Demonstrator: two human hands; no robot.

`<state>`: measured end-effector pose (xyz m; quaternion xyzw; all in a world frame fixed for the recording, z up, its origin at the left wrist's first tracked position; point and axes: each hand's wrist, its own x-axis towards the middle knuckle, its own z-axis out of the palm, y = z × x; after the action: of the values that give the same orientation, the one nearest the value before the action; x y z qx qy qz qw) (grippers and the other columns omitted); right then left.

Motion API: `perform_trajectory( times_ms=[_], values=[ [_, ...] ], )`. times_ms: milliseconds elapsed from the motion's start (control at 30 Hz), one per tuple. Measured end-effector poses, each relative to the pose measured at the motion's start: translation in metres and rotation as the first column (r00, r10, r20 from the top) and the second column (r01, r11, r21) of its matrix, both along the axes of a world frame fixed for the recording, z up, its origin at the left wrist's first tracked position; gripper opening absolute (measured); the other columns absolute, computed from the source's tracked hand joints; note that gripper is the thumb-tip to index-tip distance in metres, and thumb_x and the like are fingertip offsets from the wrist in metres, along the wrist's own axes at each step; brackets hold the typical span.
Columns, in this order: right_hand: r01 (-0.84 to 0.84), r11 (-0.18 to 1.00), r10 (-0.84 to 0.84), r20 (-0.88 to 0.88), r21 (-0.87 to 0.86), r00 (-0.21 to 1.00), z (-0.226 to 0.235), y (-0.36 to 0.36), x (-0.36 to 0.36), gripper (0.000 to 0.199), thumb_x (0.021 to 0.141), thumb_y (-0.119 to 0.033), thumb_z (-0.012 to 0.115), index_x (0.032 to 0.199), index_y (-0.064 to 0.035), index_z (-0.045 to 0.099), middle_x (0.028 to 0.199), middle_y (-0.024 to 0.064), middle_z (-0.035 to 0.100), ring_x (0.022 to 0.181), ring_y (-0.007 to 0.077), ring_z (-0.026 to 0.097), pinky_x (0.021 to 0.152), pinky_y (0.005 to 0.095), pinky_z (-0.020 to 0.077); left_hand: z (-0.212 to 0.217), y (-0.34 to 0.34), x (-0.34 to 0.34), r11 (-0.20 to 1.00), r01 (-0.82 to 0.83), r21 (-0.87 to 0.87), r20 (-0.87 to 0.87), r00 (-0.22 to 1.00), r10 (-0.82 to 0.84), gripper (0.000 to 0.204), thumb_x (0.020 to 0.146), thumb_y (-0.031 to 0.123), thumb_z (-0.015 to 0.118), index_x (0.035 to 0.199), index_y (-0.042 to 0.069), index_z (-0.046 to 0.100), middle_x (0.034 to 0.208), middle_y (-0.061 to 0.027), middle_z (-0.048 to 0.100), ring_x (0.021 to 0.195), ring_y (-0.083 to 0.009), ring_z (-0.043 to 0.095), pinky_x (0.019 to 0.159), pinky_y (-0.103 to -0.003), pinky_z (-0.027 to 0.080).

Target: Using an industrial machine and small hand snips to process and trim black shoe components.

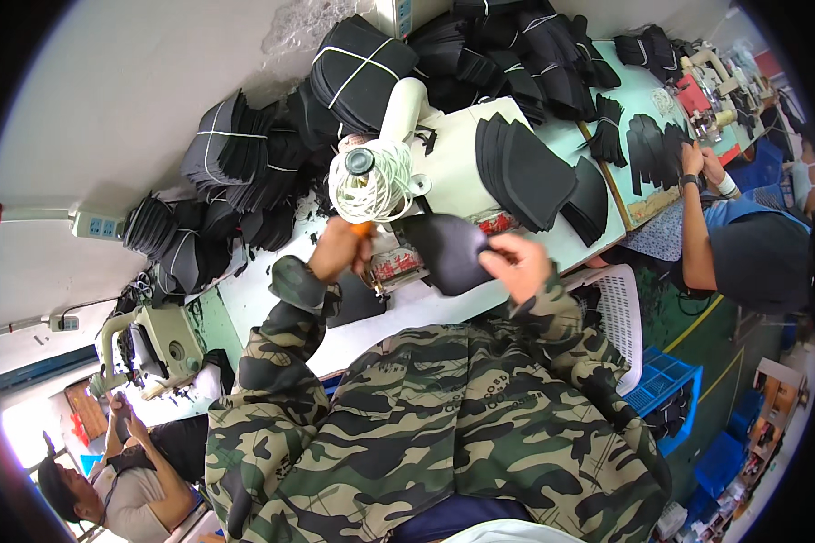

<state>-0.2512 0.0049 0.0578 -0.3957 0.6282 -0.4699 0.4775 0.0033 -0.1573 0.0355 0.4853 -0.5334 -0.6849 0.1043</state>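
My right hand (519,265) pinches the edge of a smooth black curved panel (450,253), tilted over the front of a cream sewing machine (457,154). To its left, my left hand (338,249) is closed beside the machine's head. Something small and orange (362,229) shows at its fingers; blur hides what it is. Just above that hand hangs a bundle of white cord (371,185) on the machine. A stack of black panels (523,172) lies on the machine bed, right of the cord. Another black piece (358,303) rests under my left wrist.
Tied bundles of black panels (358,72) pile up along the wall. A white basket (620,317) and a blue crate (666,394) stand at my right. One co-worker (743,244) handles black pieces at the right; another (145,462) sits at a machine at lower left.
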Motion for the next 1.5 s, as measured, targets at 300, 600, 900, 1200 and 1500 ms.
perform_trajectory(
  times_ms=[300, 600, 900, 1200, 1500],
  values=[
    [-0.179, 0.876, -0.329, -0.826, -0.448, 0.457, 0.038, -0.029, -0.068, 0.016, 0.071, -0.003, 0.065, 0.087, -0.0045, 0.064, 0.085, 0.01, 0.06, 0.077, 0.0284, 0.056, 0.067, 0.036, 0.0458, -0.078, 0.037, 0.067, 0.617, 0.769, -0.169, 0.876, 0.404, -0.264, 0.036, 0.079, 0.035, 0.064, 0.104, 0.011, 0.053, 0.084, -0.0172, 0.064, 0.081, -0.0353, 0.063, 0.07, -0.046, 0.049],
    [-0.45, 0.891, 0.452, -0.18, 0.056, 0.874, -0.009, -0.01, 0.038, 0.033, 0.078, -0.022, 0.068, 0.101, 0.0008, 0.061, 0.088, 0.0143, 0.065, 0.075, 0.021, 0.064, 0.067, 0.0311, 0.0496, -0.03, 0.031, 0.066, 0.576, 0.79, -0.211, 0.607, 0.567, -0.557, 0.017, 0.084, 0.021, 0.059, 0.088, 0.005, 0.059, 0.068, -0.013, 0.059, 0.071, -0.0239, 0.062, 0.064, -0.038, 0.049],
    [-0.473, 0.879, 0.467, -0.312, 0.061, 0.828, -0.033, -0.04, 0.075, 0.021, 0.081, -0.019, 0.061, 0.074, 0.0006, 0.057, 0.057, 0.0101, 0.054, 0.049, 0.0174, 0.046, 0.05, 0.0315, 0.0384, 0.004, 0.023, 0.02, 0.945, 0.328, -0.014, 0.13, 0.937, -0.323, 0.028, 0.092, 0.024, 0.051, 0.093, -0.003, 0.058, 0.068, -0.0041, 0.058, 0.061, -0.009, 0.047, 0.059, -0.027, 0.042],
    [-0.352, 0.924, 0.382, -0.371, 0.15, 0.846, -0.008, -0.06, 0.037, 0.024, 0.077, -0.025, 0.064, 0.088, -0.0042, 0.063, 0.078, 0.0123, 0.065, 0.075, 0.0283, 0.062, 0.068, 0.0367, 0.0486, 0.005, 0.0, 0.007, 0.89, 0.454, 0.039, 0.283, 0.849, -0.446, 0.027, 0.092, 0.022, 0.052, 0.094, -0.002, 0.064, 0.071, 0.0001, 0.06, 0.062, -0.0055, 0.049, 0.058, -0.024, 0.042],
    [-0.467, 0.879, 0.34, -0.814, 0.098, 0.47, -0.005, -0.073, 0.037, 0.019, 0.077, -0.02, 0.061, 0.088, -0.0038, 0.058, 0.082, 0.0124, 0.06, 0.083, 0.0319, 0.056, 0.073, 0.0423, 0.0456, 0.004, 0.014, -0.018, 0.982, 0.107, 0.156, 0.024, 0.993, -0.112, 0.02, 0.093, 0.018, 0.049, 0.089, 0.0, 0.058, 0.067, -0.0033, 0.058, 0.048, -0.0101, 0.052, 0.043, -0.025, 0.044]
  ],
)
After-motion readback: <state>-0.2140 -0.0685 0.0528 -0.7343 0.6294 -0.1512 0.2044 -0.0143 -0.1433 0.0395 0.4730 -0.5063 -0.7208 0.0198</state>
